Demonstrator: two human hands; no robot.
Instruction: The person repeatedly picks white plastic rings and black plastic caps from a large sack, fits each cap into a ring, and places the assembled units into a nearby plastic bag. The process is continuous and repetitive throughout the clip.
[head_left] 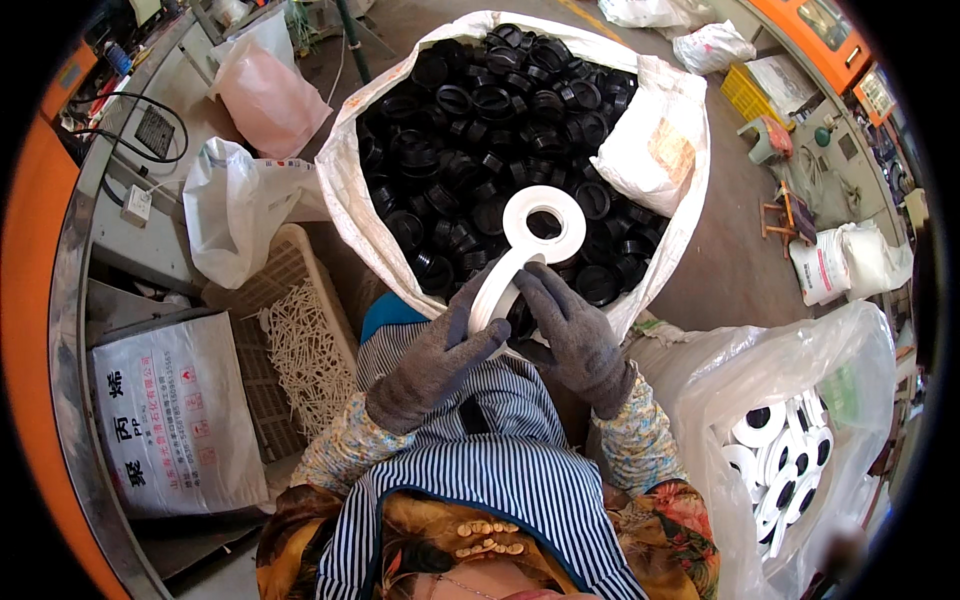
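Note:
My left hand, in a grey glove, is closed on a white ring that stands tilted on edge. My right hand, gloved the same way, has its fingers pressed against the right side of that ring. Just beyond my fingertips a second flat white ring with a round hole lies over the black parts; whether it touches the held ring I cannot tell. Many black ribbed plastic caps fill the large white woven sack in front of me. My palms are hidden.
At my right stands a clear plastic bag with several white rings. A crate of thin white sticks sits at my left, beside a printed white sack. A folded white sack rests on the caps. Orange machines flank both sides.

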